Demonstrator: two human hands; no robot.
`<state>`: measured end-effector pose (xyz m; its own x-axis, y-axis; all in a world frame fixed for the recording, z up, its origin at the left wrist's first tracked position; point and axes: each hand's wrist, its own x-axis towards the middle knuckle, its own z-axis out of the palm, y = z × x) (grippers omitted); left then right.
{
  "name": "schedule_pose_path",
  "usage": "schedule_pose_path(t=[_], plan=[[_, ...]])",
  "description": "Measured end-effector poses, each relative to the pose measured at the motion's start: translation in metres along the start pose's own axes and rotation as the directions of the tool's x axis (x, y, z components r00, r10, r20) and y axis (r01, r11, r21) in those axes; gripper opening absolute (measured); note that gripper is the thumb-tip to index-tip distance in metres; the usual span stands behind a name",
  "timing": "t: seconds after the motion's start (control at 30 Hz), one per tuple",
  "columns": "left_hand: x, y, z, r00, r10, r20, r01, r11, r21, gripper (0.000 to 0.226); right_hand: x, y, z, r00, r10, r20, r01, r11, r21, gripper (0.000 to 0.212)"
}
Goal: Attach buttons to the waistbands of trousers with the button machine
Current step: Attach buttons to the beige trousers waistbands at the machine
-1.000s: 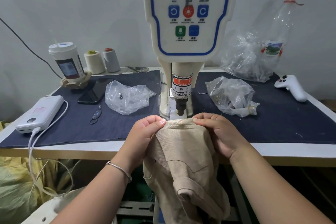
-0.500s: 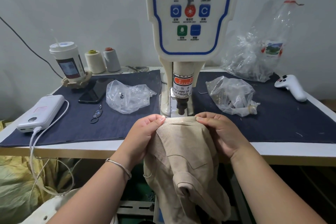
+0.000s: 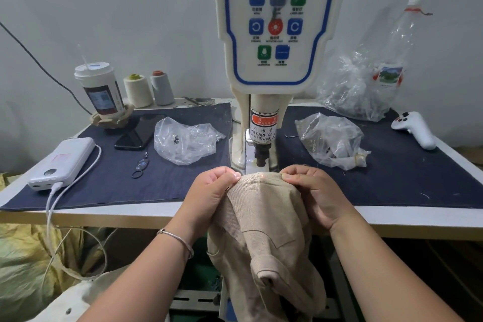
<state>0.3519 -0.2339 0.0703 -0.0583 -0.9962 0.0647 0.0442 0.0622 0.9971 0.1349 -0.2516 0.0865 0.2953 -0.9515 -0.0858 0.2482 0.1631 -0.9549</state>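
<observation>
Trousers (image 3: 264,227): beige, hanging off the near edge of the table between the two forearms; the waistband (image 3: 261,178) is stretched flat across the top between both hands.
Left hand (image 3: 209,196): fingers curled, thumb and forefinger pinching the left end of the waistband; a thin bracelet sits on the wrist.
Right hand (image 3: 317,195): fingers curled, thumb on top of the cloth, pinching the right end of the waistband.
Red light dot (image 3: 262,177): on the waistband, midway between the two pinches.
Button machine (image 3: 264,138): just beyond the hands; its dark punch tip stands above the waistband's far edge, apart from the cloth, with a warning label higher up the column.
Left of the grip: a clear plastic bag (image 3: 187,140), a white power bank (image 3: 62,162) with its cable, a dark phone (image 3: 138,132).
Right of the grip: a second clear bag (image 3: 330,140), a white controller (image 3: 415,129).
Table (image 3: 130,214): pale-edged, covered by dark blue cloth (image 3: 392,172).
Farthest: a lidded cup (image 3: 100,89), two thread spools (image 3: 149,89).
</observation>
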Motion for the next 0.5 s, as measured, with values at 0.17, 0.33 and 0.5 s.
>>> schedule_pose_path(t=[0.17,0.33,0.5], plan=[[0.0013,0.0,0.0009,1.0,0.001,-0.001,-0.001,1.0,-0.014,0.016,0.0013,0.0012,-0.0015,1.0,-0.001,0.008,0.002,1.0,-0.005,0.009],[0.0016,-0.0014,0.0004,1.0,0.01,-0.007,-0.01,1.0,-0.002,0.016,0.001,0.0008,-0.0014,1.0,-0.004,0.008,0.004,1.0,-0.017,0.01],[0.0022,-0.0017,0.0012,1.0,0.019,-0.015,-0.019,1.0,0.007,0.016,0.0006,0.0008,-0.0009,1.0,-0.007,-0.002,0.007,1.0,-0.014,0.009]])
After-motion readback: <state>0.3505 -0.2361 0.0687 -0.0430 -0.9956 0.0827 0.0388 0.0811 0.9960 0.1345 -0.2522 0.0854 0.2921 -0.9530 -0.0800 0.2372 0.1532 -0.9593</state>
